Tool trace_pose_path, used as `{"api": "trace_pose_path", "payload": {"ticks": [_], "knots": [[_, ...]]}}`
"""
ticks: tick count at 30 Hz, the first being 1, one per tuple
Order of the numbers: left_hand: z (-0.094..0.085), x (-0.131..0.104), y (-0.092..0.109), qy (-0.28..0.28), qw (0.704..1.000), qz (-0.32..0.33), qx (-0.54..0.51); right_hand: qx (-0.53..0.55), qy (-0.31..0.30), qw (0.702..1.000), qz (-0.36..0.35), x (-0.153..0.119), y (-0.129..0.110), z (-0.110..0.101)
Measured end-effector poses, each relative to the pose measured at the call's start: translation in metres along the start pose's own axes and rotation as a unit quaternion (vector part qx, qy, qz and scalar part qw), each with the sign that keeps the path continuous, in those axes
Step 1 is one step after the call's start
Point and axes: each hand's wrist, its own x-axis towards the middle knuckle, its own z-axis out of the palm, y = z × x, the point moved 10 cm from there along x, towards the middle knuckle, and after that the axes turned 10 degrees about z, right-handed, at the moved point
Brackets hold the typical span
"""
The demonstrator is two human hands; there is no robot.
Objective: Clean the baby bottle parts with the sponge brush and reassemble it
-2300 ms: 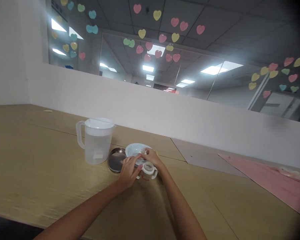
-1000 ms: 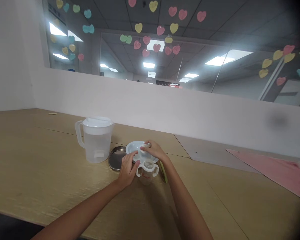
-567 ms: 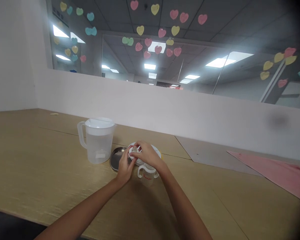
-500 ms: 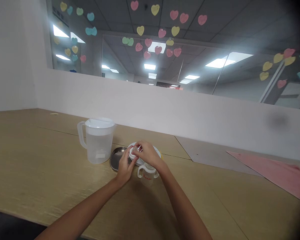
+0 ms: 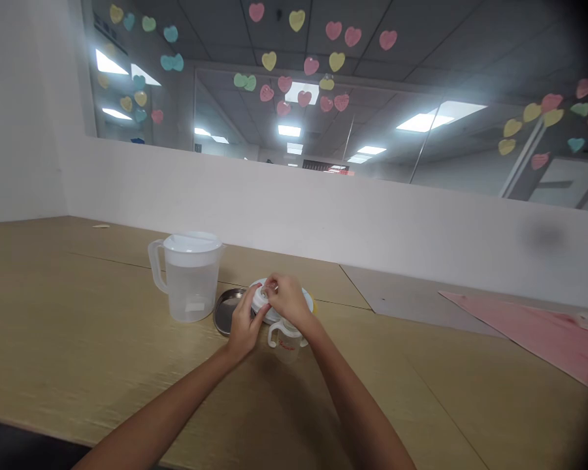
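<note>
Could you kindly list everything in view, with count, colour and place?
Cap: one, white, between the hands
Bottle: one, clear with white handles and red lettering, on the table
Plate: one, pale, behind the hands
Metal dish: one, silver, left of the plate
Yellow thing: one, yellow, at the plate's right edge, mostly hidden
Pitcher: one, translucent with white lid, left of the dish
Flat piece: one, pale, far left
Grey sheet: one, grey, right
Pink sheet: one, pink, far right
Table: one, tan, beneath
Wall: white, behind
Window: above the wall
Heart notes: many, multicoloured, on the window
Ceiling lights: several, white, beyond
Left hand: one, bare, holding the cap
Right hand: one, bare, fingers at the cap's top
</note>
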Motion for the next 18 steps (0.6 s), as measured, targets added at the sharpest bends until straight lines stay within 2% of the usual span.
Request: {"api": "trace_pose_path", "payload": {"ticks": [3, 6, 11, 18], "knots": [[0.000, 0.001, 0.003, 0.003, 1.000, 0.007, -0.002, 0.071, -0.011, 0.997, 0.039, 0.004, 0.014, -0.004], [-0.001, 0.002, 0.005, 0.008, 1.000, 0.012, -0.006, 0.156, -0.046, 0.984, 0.073, 0.006, 0.023, 0.000], [-0.002, 0.002, 0.008, 0.005, 1.000, 0.013, -0.006, 0.295, -0.104, 0.941, 0.125, 0.004, 0.032, 0.010], [-0.001, 0.000, 0.009, 0.006, 0.999, 0.031, -0.014, 0.387, -0.166, 0.888, 0.183, 0.001, 0.040, 0.016]]}}
